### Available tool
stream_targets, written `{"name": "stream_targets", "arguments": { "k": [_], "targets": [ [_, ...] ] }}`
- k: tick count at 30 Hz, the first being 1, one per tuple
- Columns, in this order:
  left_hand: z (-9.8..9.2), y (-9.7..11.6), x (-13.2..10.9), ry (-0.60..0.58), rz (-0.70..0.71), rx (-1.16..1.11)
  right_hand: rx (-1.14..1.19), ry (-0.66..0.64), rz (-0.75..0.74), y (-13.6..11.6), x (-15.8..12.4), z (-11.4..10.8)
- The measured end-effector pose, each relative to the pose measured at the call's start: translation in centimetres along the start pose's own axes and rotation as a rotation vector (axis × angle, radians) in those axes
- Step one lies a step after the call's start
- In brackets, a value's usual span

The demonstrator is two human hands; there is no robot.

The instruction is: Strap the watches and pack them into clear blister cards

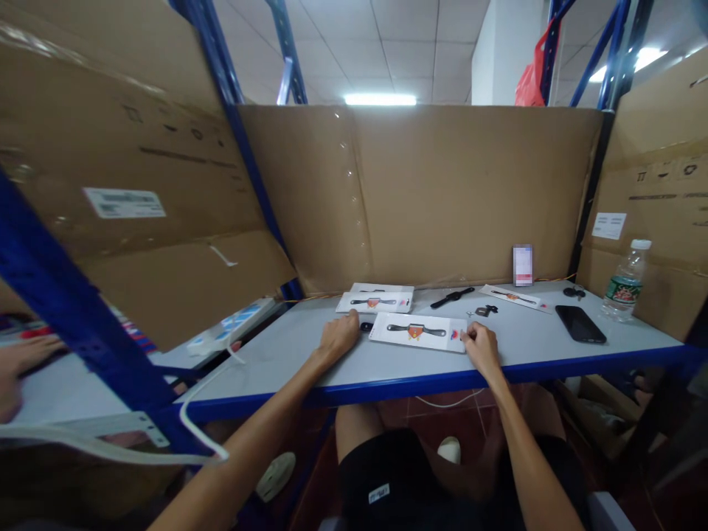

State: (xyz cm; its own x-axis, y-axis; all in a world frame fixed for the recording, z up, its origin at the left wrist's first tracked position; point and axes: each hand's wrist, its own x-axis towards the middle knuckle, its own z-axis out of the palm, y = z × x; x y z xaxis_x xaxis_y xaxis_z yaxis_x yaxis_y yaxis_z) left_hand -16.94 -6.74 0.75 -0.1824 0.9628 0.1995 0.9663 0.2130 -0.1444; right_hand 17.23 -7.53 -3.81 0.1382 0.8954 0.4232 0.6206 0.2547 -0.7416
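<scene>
A white flat box with a smartwatch picture (417,331) lies slightly raised near the front of the grey table. Its right end is pinched by my right hand (480,344). My left hand (340,331) rests closed on the table left of the box, beside a small black item (366,327); what its fingers hold, if anything, is hidden. Behind the left hand, similar white boxes (374,302) lie overlapping. A black smartwatch (452,297) sits behind the front box, and another narrow white package (515,298) lies to its right.
Small metal and black pieces (486,310) lie behind my right hand. Farther right are a black phone (580,324), a plastic bottle (625,284) and an upright lit phone (522,265). Cardboard walls (470,192) enclose the table (259,361). Another person's hand (33,350) shows at far left.
</scene>
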Motion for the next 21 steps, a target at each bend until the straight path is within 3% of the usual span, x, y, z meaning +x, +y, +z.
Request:
{"name": "stream_targets", "arguments": {
  "k": [6,10,15,21],
  "targets": [
    [1.4,-3.2,1.2,-0.007,-0.051,-0.027,0.096,0.112,0.032,-0.1,0.1,-0.1],
    [1.9,-4.7,1.0,-0.003,-0.095,-0.073,0.235,0.185,0.035,-0.1,-0.6,-1.9],
    [1.3,-4.4,0.4,0.021,-0.087,-0.09,0.371,0.306,0.051,1.8,-3.3,-7.6],
    [0.5,-4.0,-0.2,0.01,-0.084,-0.077,0.654,0.219,0.274,4.0,-8.5,-15.3]
  ]
}}
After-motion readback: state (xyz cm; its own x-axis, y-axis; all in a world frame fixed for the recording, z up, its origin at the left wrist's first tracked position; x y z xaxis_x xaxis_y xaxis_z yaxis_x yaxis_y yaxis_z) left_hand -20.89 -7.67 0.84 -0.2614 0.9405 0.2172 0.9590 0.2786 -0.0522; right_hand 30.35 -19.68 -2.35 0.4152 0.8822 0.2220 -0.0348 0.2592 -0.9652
